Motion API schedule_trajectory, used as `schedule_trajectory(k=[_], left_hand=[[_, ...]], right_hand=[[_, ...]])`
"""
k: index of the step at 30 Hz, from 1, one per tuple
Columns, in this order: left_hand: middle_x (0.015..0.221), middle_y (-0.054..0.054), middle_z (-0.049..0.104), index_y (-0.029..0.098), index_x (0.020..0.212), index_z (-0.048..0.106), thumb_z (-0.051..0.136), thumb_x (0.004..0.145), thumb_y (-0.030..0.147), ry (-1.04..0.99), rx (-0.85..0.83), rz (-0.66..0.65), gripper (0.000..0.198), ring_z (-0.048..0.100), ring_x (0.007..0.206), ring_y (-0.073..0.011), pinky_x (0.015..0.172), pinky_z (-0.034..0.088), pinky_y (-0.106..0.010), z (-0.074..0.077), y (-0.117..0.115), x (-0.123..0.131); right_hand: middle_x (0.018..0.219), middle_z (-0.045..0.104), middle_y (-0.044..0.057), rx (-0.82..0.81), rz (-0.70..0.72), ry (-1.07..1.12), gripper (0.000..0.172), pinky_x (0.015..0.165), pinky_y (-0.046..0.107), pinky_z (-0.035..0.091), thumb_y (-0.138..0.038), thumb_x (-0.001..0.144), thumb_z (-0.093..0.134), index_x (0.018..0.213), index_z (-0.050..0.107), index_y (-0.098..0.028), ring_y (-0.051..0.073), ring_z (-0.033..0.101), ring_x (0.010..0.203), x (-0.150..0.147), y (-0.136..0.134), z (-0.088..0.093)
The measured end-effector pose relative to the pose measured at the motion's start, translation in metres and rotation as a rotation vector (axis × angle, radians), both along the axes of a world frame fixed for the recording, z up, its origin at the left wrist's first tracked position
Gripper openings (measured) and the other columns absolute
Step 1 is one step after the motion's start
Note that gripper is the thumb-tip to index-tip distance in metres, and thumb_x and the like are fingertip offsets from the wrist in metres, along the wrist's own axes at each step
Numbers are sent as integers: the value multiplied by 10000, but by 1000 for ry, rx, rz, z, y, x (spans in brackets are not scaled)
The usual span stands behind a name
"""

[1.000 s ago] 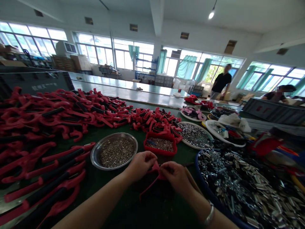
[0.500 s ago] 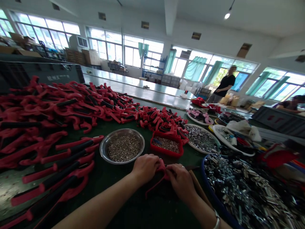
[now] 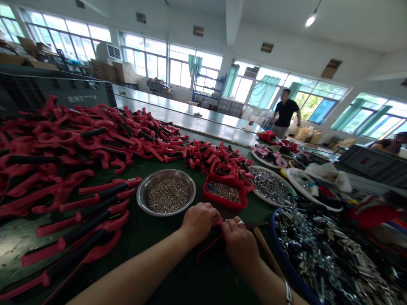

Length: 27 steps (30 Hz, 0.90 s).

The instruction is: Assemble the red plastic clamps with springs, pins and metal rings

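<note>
A green-matted desk (image 3: 165,271) carries a steel bowl (image 3: 139,195) of small metal pieces (image 3: 167,195). Just below the bowl, the left hand (image 3: 199,222) and right hand (image 3: 240,241) pinch a thin red rubber strip (image 3: 218,223) between their fingers.

1. The left hand (image 3: 199,222) and right hand (image 3: 240,242) hide most of the red loop (image 3: 208,247) at 6 o'clock, so its shape is hidden.
2. The blue-rimmed tub (image 3: 282,250) at 4 o'clock runs off the bottom and right edges.
3. The contents of the steel bowl (image 3: 165,171) at 6 o'clock are too small to tell.
4. The seated person (image 3: 389,145) at 3 o'clock is cut off by the right edge.
</note>
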State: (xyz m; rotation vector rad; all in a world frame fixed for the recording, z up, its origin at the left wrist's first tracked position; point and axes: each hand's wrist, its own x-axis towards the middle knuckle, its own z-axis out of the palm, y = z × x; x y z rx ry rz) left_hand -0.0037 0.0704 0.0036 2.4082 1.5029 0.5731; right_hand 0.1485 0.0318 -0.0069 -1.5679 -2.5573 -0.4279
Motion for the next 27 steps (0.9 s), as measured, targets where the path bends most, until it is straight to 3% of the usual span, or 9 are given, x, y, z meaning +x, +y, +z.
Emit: schedule_trajectory(k=[7, 14, 22, 27], left_hand=[[947, -2, 614, 260, 872, 685, 497, 842, 278, -20, 28, -114, 191, 567, 837, -154, 696, 419, -245, -4, 2, 10], [963, -12, 600, 239, 934, 666, 432, 866, 243, 3, 13, -224, 243, 577, 857, -143, 736, 432, -237, -4, 6, 6], [927, -29, 578, 216, 880, 638, 399, 871, 219, 190, 34, -211, 239, 562, 838, -147, 707, 442, -244, 5, 0, 14], [932, -34, 563, 208, 925, 593, 378, 878, 203, 316, 60, -205, 220, 545, 840, -152, 717, 457, -249, 2, -9, 19]], right_hand=[[1120, 609, 128, -99, 95, 168, 471, 892, 383, 450, 0, 769, 380, 1181, 562, -135, 265, 516, 1053, 15, -13, 3], [1189, 546, 113, -117, 152, 426, 485, 927, 388, 434, -74, 804, 397, 1271, 483, -174, 240, 460, 1091, 29, -20, -4], [1189, 548, 102, -194, 152, 487, 492, 954, 370, 409, -88, 800, 406, 1279, 475, -175, 221, 462, 1084, 33, -21, 1], [1228, 528, 98, -241, 128, 484, 512, 957, 368, 405, -103, 790, 421, 1295, 458, -179, 235, 436, 1129, 35, -25, 4]])
